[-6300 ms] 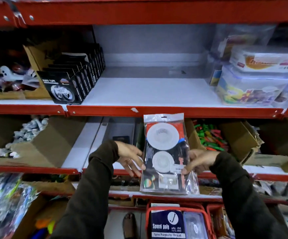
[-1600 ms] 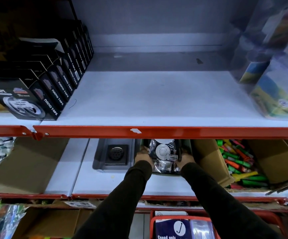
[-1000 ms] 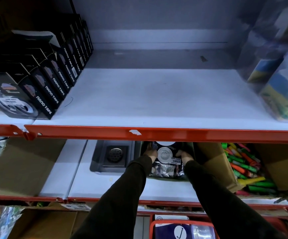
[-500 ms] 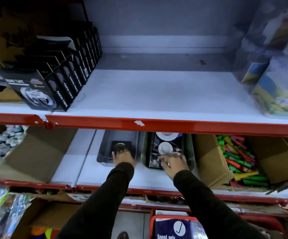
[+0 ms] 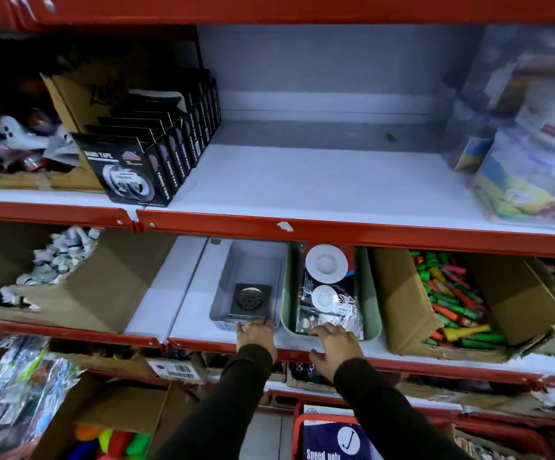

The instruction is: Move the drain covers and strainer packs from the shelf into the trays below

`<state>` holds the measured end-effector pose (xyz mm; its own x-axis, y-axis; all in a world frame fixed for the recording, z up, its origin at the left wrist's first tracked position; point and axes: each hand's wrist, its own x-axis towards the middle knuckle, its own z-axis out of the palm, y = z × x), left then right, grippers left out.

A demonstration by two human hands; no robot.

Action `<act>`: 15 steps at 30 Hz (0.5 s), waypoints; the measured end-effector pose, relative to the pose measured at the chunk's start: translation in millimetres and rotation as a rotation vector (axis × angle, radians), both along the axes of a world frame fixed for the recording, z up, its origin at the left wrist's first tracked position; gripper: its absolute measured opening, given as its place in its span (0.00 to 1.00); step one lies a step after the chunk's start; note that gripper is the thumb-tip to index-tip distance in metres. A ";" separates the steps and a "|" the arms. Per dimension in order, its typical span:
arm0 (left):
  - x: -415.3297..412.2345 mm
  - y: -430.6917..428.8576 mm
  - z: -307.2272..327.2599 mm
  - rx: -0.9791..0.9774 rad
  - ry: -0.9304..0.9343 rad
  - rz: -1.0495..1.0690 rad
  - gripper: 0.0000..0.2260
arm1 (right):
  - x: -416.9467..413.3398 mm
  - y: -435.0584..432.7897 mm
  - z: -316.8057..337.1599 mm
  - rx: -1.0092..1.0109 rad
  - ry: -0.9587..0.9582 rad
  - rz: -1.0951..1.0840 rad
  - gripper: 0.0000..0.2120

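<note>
A square metal drain cover (image 5: 251, 300) lies in a grey tray (image 5: 226, 277) on the lower shelf. Right beside it, a green tray (image 5: 291, 287) holds a clear strainer pack (image 5: 327, 287) with two white round strainers showing. My left hand (image 5: 256, 336) is at the grey tray's front, its fingers curled over the rim. My right hand (image 5: 335, 343) rests on the green tray's front rim with fingers spread, touching the pack's lower edge and holding nothing.
The white upper shelf (image 5: 319, 180) has black nano tape boxes (image 5: 130, 171) at left and clear containers (image 5: 535, 144) at right. A cardboard box of coloured pieces (image 5: 452, 293) stands right of the green tray, another box (image 5: 53, 277) at left. A red basket (image 5: 335, 436) sits below.
Both hands have drawn back from inside the trays to their front rims. The strainer pack now lies flat in the green tray, released. The camera has pulled back and down.
</note>
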<state>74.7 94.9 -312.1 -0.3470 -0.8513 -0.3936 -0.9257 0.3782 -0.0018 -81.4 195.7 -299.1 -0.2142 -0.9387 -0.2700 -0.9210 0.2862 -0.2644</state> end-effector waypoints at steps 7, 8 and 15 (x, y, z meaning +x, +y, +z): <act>13.0 21.6 2.8 0.043 0.018 -0.063 0.23 | 21.2 18.1 9.9 0.005 -0.001 -0.055 0.21; 15.9 22.2 2.5 0.055 0.027 -0.085 0.23 | 22.3 20.2 9.3 -0.001 0.007 -0.057 0.21; 43.4 28.9 29.5 0.089 0.165 -0.216 0.31 | 37.8 33.7 28.5 -0.036 0.056 -0.114 0.21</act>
